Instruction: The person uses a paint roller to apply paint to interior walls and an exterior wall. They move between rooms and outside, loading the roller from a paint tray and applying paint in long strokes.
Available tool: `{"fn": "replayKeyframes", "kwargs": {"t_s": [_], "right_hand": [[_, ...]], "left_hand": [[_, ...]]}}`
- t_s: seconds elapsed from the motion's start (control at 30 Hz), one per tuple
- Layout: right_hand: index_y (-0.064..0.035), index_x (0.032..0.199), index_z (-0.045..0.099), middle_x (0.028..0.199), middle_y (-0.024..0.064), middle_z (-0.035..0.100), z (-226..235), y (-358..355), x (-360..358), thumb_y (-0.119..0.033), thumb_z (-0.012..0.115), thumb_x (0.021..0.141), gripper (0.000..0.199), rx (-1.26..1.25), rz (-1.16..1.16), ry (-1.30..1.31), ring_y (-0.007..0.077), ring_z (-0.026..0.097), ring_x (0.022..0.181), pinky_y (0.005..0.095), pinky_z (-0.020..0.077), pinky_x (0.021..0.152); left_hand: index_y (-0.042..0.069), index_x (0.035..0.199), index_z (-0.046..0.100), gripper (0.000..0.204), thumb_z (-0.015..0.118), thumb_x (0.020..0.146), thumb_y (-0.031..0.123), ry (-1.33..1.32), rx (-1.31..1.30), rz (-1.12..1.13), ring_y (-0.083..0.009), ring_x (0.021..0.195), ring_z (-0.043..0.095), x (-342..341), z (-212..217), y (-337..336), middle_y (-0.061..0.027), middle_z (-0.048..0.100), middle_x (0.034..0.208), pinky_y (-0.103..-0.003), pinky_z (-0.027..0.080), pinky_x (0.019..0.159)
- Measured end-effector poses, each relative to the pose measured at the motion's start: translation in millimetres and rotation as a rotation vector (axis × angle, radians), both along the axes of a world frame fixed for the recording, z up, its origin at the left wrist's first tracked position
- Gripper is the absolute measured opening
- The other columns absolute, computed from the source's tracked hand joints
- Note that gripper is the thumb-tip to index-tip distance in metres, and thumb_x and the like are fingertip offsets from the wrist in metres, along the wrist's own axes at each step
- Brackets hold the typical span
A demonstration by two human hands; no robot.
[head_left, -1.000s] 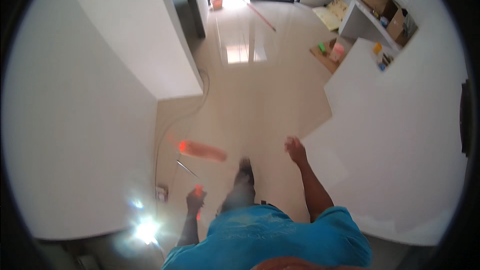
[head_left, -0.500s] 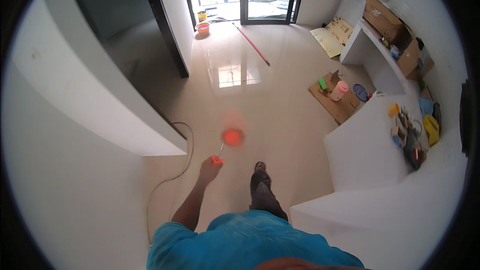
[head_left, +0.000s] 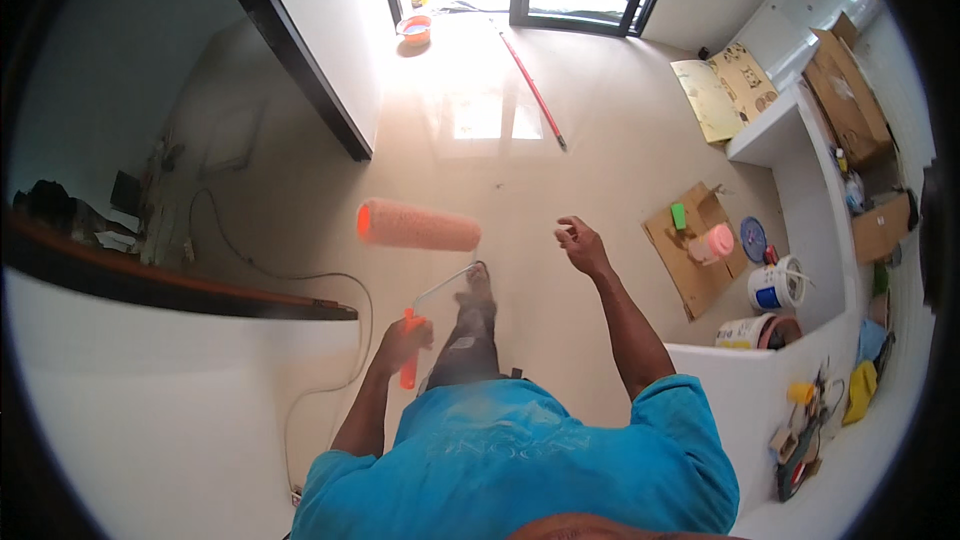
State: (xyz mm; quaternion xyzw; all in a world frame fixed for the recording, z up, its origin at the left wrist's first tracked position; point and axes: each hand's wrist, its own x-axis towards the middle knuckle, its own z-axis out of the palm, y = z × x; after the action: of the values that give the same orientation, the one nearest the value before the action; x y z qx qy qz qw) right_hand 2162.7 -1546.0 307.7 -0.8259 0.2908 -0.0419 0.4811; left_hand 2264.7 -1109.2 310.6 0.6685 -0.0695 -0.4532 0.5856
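My left hand is closed around the orange handle of a paint roller. Its fluffy pinkish sleeve is held crosswise above the floor ahead of me, and a bent metal rod joins it to the grip. Off to the right, my right hand is held out over the floor with loosely bent fingers partly apart. Nothing shows in it. The nearest things to that hand are a flattened cardboard sheet and the pink container on it, both well apart from it.
A cable trails along the left wall's foot. Ahead lie a red pole and an orange basin near the sliding door. Buckets stand by the white counter at right, which bears tools. A dark-framed doorway opens left.
The roller has turned from end-on to crosswise as my left arm drew back. My right hand has come into view on the right. The view has shifted forward into the room.
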Motion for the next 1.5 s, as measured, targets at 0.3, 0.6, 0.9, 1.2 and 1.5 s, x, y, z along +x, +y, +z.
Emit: {"fn": "replayKeyframes", "kwargs": {"t_s": [0.3,0.6,0.9,1.2,1.5], "right_hand": [[-0.0057,0.147,0.049,0.131,0.0199,0.065,64.3,-46.8,190.2,-0.035,0.064,0.101,0.057,0.693,0.357,0.036,0.0295,0.061,0.126,0.0431,0.0514,0.102],[-0.0075,0.118,0.054,0.082,0.0009,0.057,49.1,-235.1,381.3,-0.013,0.066,0.096,0.025,0.355,-0.208,-0.153,0.0101,0.055,0.060,0.0282,0.0465,0.050],[-0.0047,0.109,0.058,0.085,0.0144,0.065,31.2,-483.8,656.8,-0.037,0.068,0.098,0.035,0.016,-0.108,0.029,0.0293,0.067,0.079,0.0427,0.0521,0.071],[-0.0063,0.120,0.056,0.089,0.0200,0.071,5.5,-633.6,934.4,-0.039,0.067,0.099,0.041,-0.136,-0.117,0.095,0.0400,0.072,0.083,0.0497,0.0542,0.071],[-0.0110,0.131,0.054,0.098,0.0203,0.072,-5.8,-707.7,1104.2,-0.039,0.069,0.097,0.046,-0.215,-0.176,0.376,0.0406,0.072,0.090,0.0498,0.0545,0.076]], "left_hand": [[0.002,0.150,0.049,0.060,0.039,0.111,0.047,-0.076,-0.323,-0.473,-0.0247,0.151,0.033,247.3,66.9,-337.2,-0.0129,0.043,0.159,-0.042,0.024,0.125],[0.002,0.152,0.046,0.056,0.049,0.109,0.038,-0.338,-0.205,-0.722,-0.0319,0.150,0.036,447.2,17.1,-582.0,-0.0181,0.039,0.161,-0.042,0.028,0.123],[0.007,0.135,0.064,0.044,0.060,0.102,0.037,-0.086,0.397,0.299,-0.0147,0.090,0.069,693.5,-70.7,-502.3,-0.0069,0.073,0.108,-0.029,0.054,0.078],[0.007,0.124,0.067,0.033,0.059,0.100,0.028,0.218,0.533,0.574,-0.0133,0.078,0.067,892.9,-135.5,-587.6,-0.0055,0.072,0.103,-0.029,0.053,0.067],[0.002,0.131,0.062,0.041,0.059,0.101,0.029,-0.221,0.256,0.095,-0.0152,0.091,0.071,1291.2,-58.3,-840.1,-0.0084,0.072,0.110,-0.030,0.054,0.082]]}}
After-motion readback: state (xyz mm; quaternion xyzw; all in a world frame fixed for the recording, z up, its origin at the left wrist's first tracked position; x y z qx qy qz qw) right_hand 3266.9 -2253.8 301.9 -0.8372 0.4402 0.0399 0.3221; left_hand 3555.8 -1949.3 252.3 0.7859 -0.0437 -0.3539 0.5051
